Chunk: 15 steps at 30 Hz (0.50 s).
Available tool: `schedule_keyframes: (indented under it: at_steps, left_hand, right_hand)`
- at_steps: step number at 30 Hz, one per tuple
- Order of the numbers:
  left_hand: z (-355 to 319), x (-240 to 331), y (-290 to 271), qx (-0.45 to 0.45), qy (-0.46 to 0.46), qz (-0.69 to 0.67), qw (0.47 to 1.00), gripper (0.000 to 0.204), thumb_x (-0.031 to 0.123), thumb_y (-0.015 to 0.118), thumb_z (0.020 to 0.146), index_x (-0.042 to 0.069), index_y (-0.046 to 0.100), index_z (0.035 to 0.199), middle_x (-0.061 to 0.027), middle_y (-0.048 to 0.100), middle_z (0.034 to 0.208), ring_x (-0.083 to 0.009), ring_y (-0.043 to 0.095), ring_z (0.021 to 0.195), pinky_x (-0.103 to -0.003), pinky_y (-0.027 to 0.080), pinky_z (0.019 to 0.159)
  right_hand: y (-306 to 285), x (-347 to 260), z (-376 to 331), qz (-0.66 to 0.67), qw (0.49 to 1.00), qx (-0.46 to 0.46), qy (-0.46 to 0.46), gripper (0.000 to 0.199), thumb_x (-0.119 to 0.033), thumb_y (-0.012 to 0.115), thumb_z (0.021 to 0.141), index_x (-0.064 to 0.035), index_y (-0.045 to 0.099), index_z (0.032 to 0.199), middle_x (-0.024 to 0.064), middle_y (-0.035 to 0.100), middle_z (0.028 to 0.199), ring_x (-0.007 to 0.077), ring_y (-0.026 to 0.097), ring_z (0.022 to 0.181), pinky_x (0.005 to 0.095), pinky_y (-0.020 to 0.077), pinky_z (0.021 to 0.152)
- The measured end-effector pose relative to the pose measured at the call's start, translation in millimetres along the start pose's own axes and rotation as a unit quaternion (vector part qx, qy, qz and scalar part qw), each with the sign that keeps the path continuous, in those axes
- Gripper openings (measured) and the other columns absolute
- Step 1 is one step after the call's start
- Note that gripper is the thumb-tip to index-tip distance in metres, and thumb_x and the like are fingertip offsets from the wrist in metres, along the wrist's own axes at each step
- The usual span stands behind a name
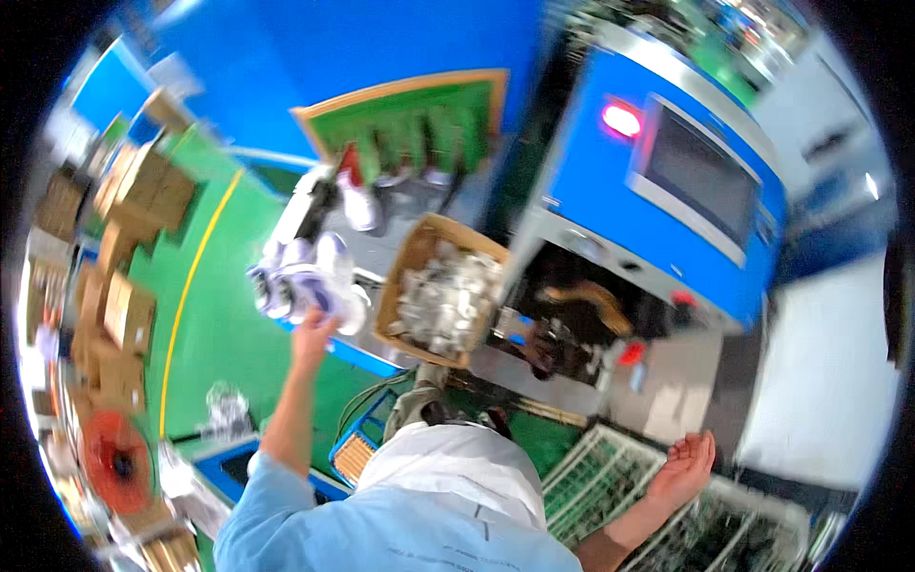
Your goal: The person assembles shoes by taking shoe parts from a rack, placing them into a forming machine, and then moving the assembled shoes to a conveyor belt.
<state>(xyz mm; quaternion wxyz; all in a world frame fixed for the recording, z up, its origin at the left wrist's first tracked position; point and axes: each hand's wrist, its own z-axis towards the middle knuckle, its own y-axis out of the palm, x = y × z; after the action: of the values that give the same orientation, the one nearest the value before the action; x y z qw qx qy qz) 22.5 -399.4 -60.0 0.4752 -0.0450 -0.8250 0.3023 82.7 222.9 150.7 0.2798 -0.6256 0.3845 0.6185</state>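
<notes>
Green floor (214, 315) with stacked cardboard boxes (124, 315)

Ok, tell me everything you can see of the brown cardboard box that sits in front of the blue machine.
The brown cardboard box is open at the top, its flaps spread outward, and looks tilted in this fisheye view. It is filled with a heap of small pale, clear-wrapped pieces, too blurred to identify. It rests on a grey work surface, close beside the blue machine with its dark screen. Neither hand touches it: the left hand reaches for white and purple items beside it, and the right hand hangs open over a white wire crate.
</notes>
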Motion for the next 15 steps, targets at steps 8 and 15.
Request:
schedule_keyframes:
  at_steps: [8, 15]
  left_hand:
    - [-7.0, 15.9, 49.6, 0.326, 0.165, 0.309, 0.878, 0.022, 0.017, 0.069, 0.080, 0.003, 0.062, 0.096, -0.0146, 0.056, 0.118, -0.0352, 0.052, 0.112, -0.049, 0.042, 0.093]
    - [230.3, 62.9, 79.9, 0.099, 0.030, -0.055, 0.993, 0.075, 0.038, 0.082, 0.071, -0.001, 0.049, 0.126, -0.0203, 0.059, 0.122, -0.0338, 0.058, 0.112, -0.042, 0.047, 0.094]
  right_hand:
    - [295.0, -5.6, -38.7, -0.432, 0.572, -0.184, -0.673, 0.041, -0.025, 0.039, 0.100, 0.0018, 0.055, 0.127, 0.0206, 0.057, 0.130, 0.0372, 0.055, 0.119, 0.0488, 0.0414, 0.099]
    - [311.7, 39.7, -20.9, -0.451, 0.518, -0.076, -0.723, 0.053, -0.032, 0.020, 0.103, 0.0023, 0.054, 0.125, 0.0235, 0.059, 0.126, 0.0398, 0.057, 0.114, 0.0503, 0.0457, 0.095]
